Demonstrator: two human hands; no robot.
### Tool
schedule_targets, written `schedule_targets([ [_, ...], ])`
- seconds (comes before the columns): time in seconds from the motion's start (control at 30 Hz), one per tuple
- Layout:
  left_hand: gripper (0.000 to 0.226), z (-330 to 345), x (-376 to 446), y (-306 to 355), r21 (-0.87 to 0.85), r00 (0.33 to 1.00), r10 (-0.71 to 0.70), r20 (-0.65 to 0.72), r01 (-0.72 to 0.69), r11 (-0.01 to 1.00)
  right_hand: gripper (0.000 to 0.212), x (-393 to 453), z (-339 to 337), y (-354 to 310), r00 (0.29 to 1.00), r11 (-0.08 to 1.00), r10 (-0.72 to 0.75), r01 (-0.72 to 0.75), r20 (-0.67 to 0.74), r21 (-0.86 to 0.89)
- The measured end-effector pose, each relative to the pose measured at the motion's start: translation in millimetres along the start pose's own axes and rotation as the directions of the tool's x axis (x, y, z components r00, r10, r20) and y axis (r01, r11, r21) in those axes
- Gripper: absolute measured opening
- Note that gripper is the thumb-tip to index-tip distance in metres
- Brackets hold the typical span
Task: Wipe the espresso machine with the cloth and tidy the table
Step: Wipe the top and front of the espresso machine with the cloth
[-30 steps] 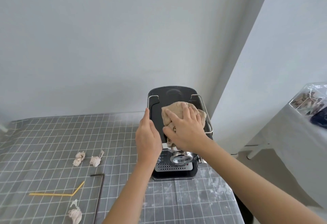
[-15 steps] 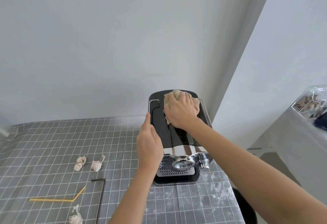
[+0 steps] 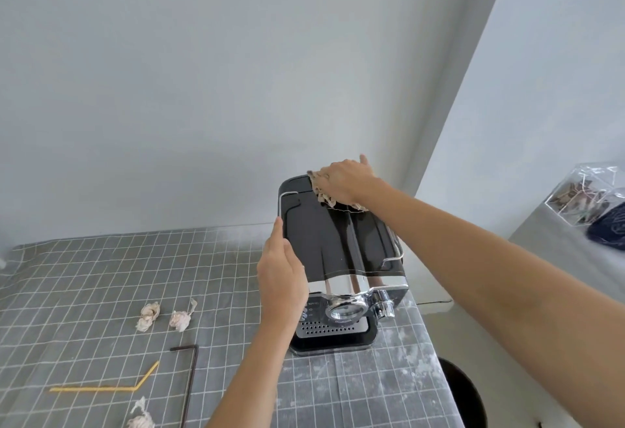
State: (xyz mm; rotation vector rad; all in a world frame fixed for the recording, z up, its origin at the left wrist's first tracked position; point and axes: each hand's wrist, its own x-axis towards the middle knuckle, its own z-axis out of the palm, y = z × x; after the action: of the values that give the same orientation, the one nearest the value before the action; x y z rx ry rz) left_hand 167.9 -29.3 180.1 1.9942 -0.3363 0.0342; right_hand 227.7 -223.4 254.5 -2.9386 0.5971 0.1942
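A black and chrome espresso machine (image 3: 331, 241) stands at the right end of the grey checked table (image 3: 84, 275). My right hand (image 3: 346, 182) presses a beige cloth (image 3: 319, 190) onto the far back edge of the machine's top; most of the cloth is hidden under the hand. My left hand (image 3: 280, 275) lies flat against the machine's left side, fingers together, holding it steady. Two crumpled paper balls (image 3: 148, 316) (image 3: 181, 317) lie left of the machine, and a third paper ball (image 3: 140, 417) sits at the bottom edge.
A bent yellow straw (image 3: 105, 387) and a bent dark straw (image 3: 189, 380) lie on the table near the front. A dark round bin (image 3: 466, 393) stands below the table's right edge. A clear box (image 3: 588, 194) rests on a surface at the right.
My right hand has slid the cloth from the front middle of the machine's top to its far back edge. My left hand has stayed on the machine's left side.
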Motion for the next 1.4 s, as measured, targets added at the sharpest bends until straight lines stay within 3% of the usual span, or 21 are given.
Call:
schedule_targets([
  [0.1, 0.045, -0.3, -0.5, 1.0, -0.006, 1.0, 0.002, -0.002, -0.002, 1.0, 0.028, 8.4, 3.9, -3.4, 0.985, 0.979, 0.171, -0.167, 0.021, -0.121],
  [0.2, 0.045, -0.4, 0.4, 0.5, -0.006, 1.0, 0.015, -0.025, -0.015, 1.0, 0.023, 10.2, 11.8, -11.0, 0.96, 0.957, 0.279, -0.277, 0.015, -0.081],
  [0.27, 0.045, 0.9, 1.6, -1.5, -0.011, 0.999, 0.022, -0.033, -0.022, 1.0, 0.024, 14.0, 20.7, -17.3, 0.979, 0.98, 0.192, -0.194, -0.072, -0.03],
  [0.33, 0.045, 0.7, 2.6, -2.2, -0.012, 0.999, 0.028, -0.037, -0.029, 1.0, 0.033, 11.8, 31.7, -27.0, 0.986, 0.999, -0.011, 0.02, -0.168, 0.05],
  [0.4, 0.045, 0.5, 2.2, -1.1, -0.001, 0.999, 0.026, -0.04, -0.026, 1.0, 0.044, 5.8, 35.8, -32.4, 0.971, 0.982, -0.094, 0.127, -0.221, 0.139],
  [0.5, 0.044, -1.1, -0.6, 0.4, 0.01, 0.999, 0.024, -0.023, -0.024, 1.0, 0.039, -3.2, 35.3, -30.5, 0.98, 0.97, 0.002, 0.047, -0.2, 0.239],
  [0.57, 0.044, -1.9, -1.7, 0.8, 0.021, 0.999, 0.04, -0.02, -0.04, 0.999, 0.029, -16.7, 36.6, -32.5, 0.977, 0.971, 0.112, -0.068, -0.184, 0.23],
  [0.63, 0.044, -2.3, -1.6, 0.5, 0.021, 0.999, 0.043, -0.025, -0.043, 0.999, 0.031, -40.4, 41.0, -37.9, 0.977, 0.972, 0.13, -0.092, -0.17, 0.217],
  [0.83, 0.044, -2.2, -1.1, -1.2, 0.018, 0.998, 0.051, -0.022, -0.051, 0.999, 0.046, -146.0, 56.4, -22.2, 0.974, 0.956, -0.113, 0.161, -0.198, 0.246],
  [0.93, 0.044, -1.4, -1.3, -3.4, 0.01, 0.999, 0.04, -0.018, -0.04, 0.999, 0.052, -153.5, 52.0, -6.7, 0.971, 0.946, -0.208, 0.231, -0.121, 0.227],
  [1.03, 0.044, 0.6, 0.7, -6.9, -0.013, 0.999, 0.028, -0.024, -0.028, 1.0, 0.055, -108.9, 43.3, -4.9, 0.978, 0.959, -0.153, 0.183, -0.145, 0.218],
  [1.17, 0.044, 0.9, 2.6, -1.6, -0.019, 1.0, 0.003, -0.017, -0.003, 1.0, 0.044, -47.9, 39.9, -12.2, 0.984, 0.968, -0.055, 0.095, -0.17, 0.233],
  [1.4, 0.043, 2.5, 2.3, -3.8, -0.014, 0.999, 0.033, -0.025, -0.034, 0.999, 0.035, -131.1, 49.3, 18.4, 0.915, 0.869, -0.384, 0.403, -0.123, 0.288],
])
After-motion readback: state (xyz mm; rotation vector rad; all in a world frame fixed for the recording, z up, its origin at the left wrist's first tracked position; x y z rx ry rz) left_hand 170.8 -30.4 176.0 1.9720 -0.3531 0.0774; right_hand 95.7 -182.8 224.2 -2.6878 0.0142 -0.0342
